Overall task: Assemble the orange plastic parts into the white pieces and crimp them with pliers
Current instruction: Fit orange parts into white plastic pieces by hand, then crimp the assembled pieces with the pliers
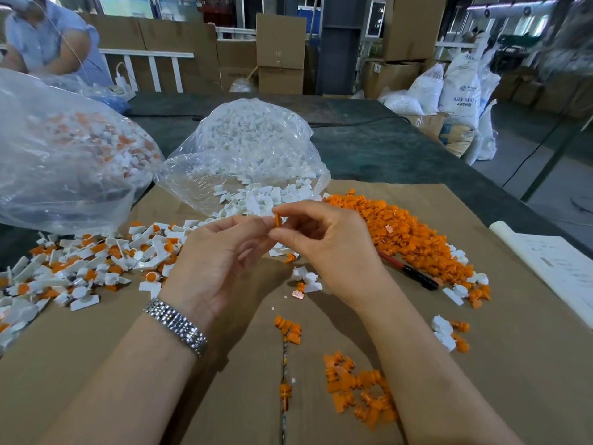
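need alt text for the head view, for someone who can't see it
Two bare hands, left hand and right hand, pinch one small orange plastic part between their fingertips above a brown cardboard sheet. Around them lie an orange parts heap, a clear bag of white pieces and red-black pliers.

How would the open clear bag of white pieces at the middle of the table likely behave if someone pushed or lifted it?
The clear bag looks thin and crinkled, so it would probably sag rather than keep its shape. Its mouth lies open with white pieces spilled onto the cardboard, so a push would likely scatter more. Packed full, it is probably fairly heavy.
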`<state>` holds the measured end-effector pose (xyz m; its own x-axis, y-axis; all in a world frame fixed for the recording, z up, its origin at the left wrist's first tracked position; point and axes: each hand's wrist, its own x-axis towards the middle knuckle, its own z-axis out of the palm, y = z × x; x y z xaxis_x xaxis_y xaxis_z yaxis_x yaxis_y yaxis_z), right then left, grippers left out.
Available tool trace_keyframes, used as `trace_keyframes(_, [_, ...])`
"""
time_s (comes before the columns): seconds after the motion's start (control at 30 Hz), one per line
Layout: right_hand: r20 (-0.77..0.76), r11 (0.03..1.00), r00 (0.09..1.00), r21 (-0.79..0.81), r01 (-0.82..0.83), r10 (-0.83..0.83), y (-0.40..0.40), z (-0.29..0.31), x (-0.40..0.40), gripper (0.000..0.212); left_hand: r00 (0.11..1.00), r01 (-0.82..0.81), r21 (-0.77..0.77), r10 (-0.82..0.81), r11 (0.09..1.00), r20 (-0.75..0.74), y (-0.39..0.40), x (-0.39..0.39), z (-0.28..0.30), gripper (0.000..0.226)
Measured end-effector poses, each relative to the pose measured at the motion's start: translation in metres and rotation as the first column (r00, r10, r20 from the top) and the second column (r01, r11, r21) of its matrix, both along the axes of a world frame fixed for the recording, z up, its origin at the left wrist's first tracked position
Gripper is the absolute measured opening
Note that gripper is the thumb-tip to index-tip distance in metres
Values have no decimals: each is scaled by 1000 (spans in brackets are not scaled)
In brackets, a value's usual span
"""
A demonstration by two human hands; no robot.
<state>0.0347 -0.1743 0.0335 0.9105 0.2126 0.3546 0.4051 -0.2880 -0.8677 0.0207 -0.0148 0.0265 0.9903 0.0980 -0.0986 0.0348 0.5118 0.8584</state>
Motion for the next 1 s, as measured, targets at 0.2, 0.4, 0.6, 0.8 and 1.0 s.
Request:
trace_keyframes(0.2, [138,597,846,-650,470,-515,-30,1,11,52,1000,-25,100,26,995,-16,8,5,-3,24])
trace_keyframes(0.4, [-85,425,805,-879,217,-587,-40,-1,12,50,999,-30,101,28,994,27,11,7,-4,22])
trace_keyframes(0.6, [-12,500,857,-816,289,-516,-41,-1,11,36,1000,-18,18,17,1000,22,12,7,-4,18])
trace_keyframes(0.8, [-407,987,900,-112,118,-154,-41,27,1,29,999,-31,-54,33,998,31,14,6,0,37])
trace_keyframes(1.0, [-514,982,857,-145,-120,28,-25,30,-13,14,997,-38,-74,43,997,70,14,3,3,45])
